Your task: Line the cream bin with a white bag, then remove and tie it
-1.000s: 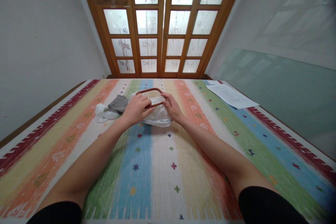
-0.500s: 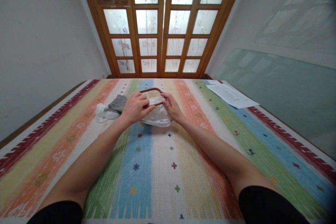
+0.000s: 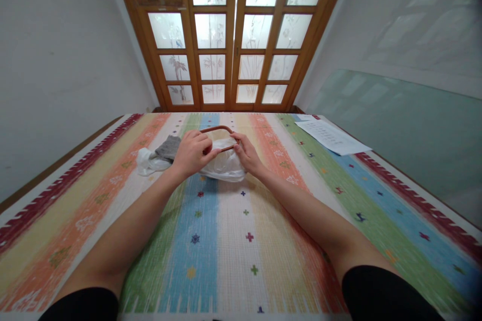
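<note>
A brown, round-cornered frame (image 3: 223, 127) is held up between my two hands over the middle of the table. My left hand (image 3: 193, 153) closes on its left side, the thumb lying along the near edge. At the right corner, my right hand (image 3: 246, 153) pinches the rim between thumb and fingers. Crumpled white plastic (image 3: 226, 168), thin and see-through, lies just under and behind the frame. To the left of my left hand sits a grey cloth (image 3: 168, 148), partly hidden by that hand, with another piece of white plastic (image 3: 148, 162) beside it.
A striped tablecloth (image 3: 233, 241) covers the table. Printed paper sheets (image 3: 333, 135) lie at the far right. Beyond the far edge stand wooden doors with glass panes (image 3: 233, 50). A pale green panel (image 3: 406, 130) leans on the right wall.
My left thumb has straightened and shifted slightly along the near edge of the frame, and the left fingers have moved a little. My right hand and the frame stay in place.
</note>
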Motion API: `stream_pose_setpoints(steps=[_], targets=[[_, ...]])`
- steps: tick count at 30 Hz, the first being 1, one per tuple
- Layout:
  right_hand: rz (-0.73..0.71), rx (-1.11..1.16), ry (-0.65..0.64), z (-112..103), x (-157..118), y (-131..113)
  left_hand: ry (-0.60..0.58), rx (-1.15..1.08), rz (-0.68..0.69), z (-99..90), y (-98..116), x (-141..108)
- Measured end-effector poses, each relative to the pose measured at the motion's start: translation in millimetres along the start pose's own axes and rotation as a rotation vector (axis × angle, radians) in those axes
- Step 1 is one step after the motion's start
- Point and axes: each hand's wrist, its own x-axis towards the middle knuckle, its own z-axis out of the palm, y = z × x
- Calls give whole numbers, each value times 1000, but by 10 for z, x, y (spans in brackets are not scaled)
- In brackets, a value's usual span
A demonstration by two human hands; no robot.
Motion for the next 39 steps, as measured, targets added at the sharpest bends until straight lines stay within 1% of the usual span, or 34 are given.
stream_pose_setpoints(steps=[10, 20, 22, 25, 27, 29, 35, 39], targets=[[9, -1, -2, -7, -3, -4, 18, -44, -40, -19, 28, 8], [-2, 7, 1, 10, -9, 31, 20, -61, -41, -21, 65, 2], [-6, 11, 2, 15, -8, 34, -5, -73, -15, -10, 67, -5], [-12, 7, 7, 16, -9, 22, -91, -79, 35, 6, 64, -9], [-17, 5, 4, 13, -11, 8, -151, -67, 35, 12, 63, -7], [-14, 0, -1, 8, -13, -6, -184, -58, 19, 14, 62, -2], [-8, -11, -2, -3, -14, -27, -190, -77, 12, 39, 60, 11], [-20, 2, -4, -2, -14, -20, -173, -70, 12, 81, 55, -10]])
